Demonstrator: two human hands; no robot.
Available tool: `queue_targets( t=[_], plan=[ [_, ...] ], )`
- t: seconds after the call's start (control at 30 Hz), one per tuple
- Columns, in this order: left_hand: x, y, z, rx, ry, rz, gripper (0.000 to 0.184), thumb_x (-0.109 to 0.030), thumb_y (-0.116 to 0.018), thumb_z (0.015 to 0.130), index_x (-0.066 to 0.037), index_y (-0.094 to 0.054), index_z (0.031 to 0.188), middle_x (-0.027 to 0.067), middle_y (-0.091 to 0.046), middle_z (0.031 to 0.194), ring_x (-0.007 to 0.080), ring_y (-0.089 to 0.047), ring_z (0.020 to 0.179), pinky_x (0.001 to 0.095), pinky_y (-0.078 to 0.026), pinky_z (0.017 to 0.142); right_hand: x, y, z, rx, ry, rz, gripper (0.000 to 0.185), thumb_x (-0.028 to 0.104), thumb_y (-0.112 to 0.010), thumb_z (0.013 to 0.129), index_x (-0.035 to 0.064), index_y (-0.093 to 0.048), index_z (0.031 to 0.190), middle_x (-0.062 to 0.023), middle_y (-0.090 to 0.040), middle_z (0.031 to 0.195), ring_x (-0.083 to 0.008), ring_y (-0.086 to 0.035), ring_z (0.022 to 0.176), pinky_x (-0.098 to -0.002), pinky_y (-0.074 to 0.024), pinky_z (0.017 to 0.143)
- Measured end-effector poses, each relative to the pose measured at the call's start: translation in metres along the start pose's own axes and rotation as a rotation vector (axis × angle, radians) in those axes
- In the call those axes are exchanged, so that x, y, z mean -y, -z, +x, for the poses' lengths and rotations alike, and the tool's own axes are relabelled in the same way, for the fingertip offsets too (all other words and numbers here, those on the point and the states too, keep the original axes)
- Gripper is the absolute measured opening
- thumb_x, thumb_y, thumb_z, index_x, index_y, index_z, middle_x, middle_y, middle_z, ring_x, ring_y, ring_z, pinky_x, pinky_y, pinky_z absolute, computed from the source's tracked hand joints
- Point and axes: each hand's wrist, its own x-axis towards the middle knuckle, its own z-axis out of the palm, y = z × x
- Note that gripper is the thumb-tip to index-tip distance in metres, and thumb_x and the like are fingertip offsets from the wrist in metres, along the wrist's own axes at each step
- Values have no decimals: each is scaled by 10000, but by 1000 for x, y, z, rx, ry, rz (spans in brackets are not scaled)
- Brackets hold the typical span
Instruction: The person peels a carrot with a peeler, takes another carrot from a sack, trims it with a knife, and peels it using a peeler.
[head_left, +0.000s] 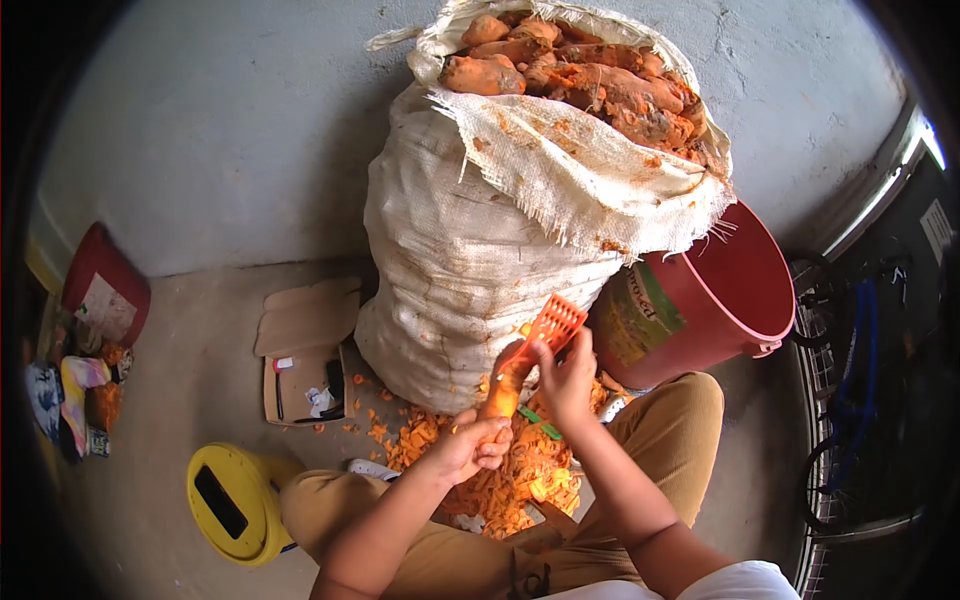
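My left hand [468, 447] is closed round the lower end of a partly peeled carrot [504, 392], which slants up and to the right. My right hand [568, 380] grips a red slotted plastic tool [558, 320] by the carrot's upper end; its working edge is hidden. Below both hands, a heap of orange peelings [525, 468] lies on the floor between my legs. A short green strip [540, 422] rests among them. Right in front stands a large white woven sack [450, 240], its frayed rim folded down, full of soil-stained carrots [610, 85].
A dark red bucket [715, 290] stands right of the sack. To the left are an open cardboard box [305, 350] with small items, a yellow lidded bucket [235, 505] and another red container [105, 285]. A bicycle [850, 400] is at the right edge, a wall behind.
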Motion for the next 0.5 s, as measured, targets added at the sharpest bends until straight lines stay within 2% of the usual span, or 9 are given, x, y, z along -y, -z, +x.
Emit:
queue_targets(
  t=[0.1, 0.13, 0.17, 0.23, 0.27, 0.37, 0.5],
  plan=[
    [-1, -8, 0, 20, 11, -38, 102, -123, -494, 830, -62, -430, 881, 12, -420, 670, 29, -357, 486, 155, -264, 404, -6, 6, 12, -3, 24, 103, 302, 92, -633, 743, -24, -426, 930, -143, -554, 743, -231, -566, 615, -301, -440, 558],
    [-2, -8, 0, 30, -20, -25, 121, -134, -495, 830, -52, -425, 885, 14, -425, 672, 29, -355, 486, 158, -263, 405, -1, 8, 15, -66, 107, 99, 297, 79, -629, 746, -28, -426, 934, -131, -566, 765, -189, -577, 643, -283, -453, 576],
    [-2, -10, -1, 49, -11, -46, 113, -135, -498, 831, -59, -430, 878, 8, -428, 674, 23, -353, 483, 155, -263, 404, 6, 8, 20, -146, 41, 225, 270, 68, -617, 759, -27, -428, 926, -107, -575, 786, -133, -574, 672, -246, -466, 590],
    [-4, -14, -2, 86, 6, -75, 97, -139, -503, 831, -73, -441, 864, -6, -435, 678, 13, -348, 479, 147, -265, 403, 6, 6, 26, -108, -129, 444, 242, 59, -592, 778, -32, -425, 927, -96, -575, 801, -104, -570, 695, -224, -477, 598],
    [-6, -15, -3, 92, -4, -65, 92, -141, -496, 837, -70, -446, 870, -6, -435, 681, 13, -345, 483, 146, -266, 404, 8, 6, 28, -97, -140, 412, 203, 46, -564, 797, -31, -425, 923, -87, -574, 809, -90, -564, 698, -218, -483, 595],
    [-8, -16, -3, 92, -12, -56, 90, -144, -494, 839, -70, -450, 862, -4, -437, 681, 13, -348, 485, 146, -267, 404, 14, 4, 34, -115, -217, 600, 173, 45, -544, 810, -25, -427, 917, -80, -574, 815, -80, -563, 709, -212, -480, 594],
    [-10, -14, -6, 66, -19, -49, 95, -154, -498, 839, -73, -454, 859, 0, -440, 684, 11, -355, 483, 146, -267, 397, 8, -5, 35, -131, -250, 533, 139, 84, -514, 837, -14, -435, 894, -49, -554, 788, -48, -516, 637, -195, -474, 538]
  ],
)
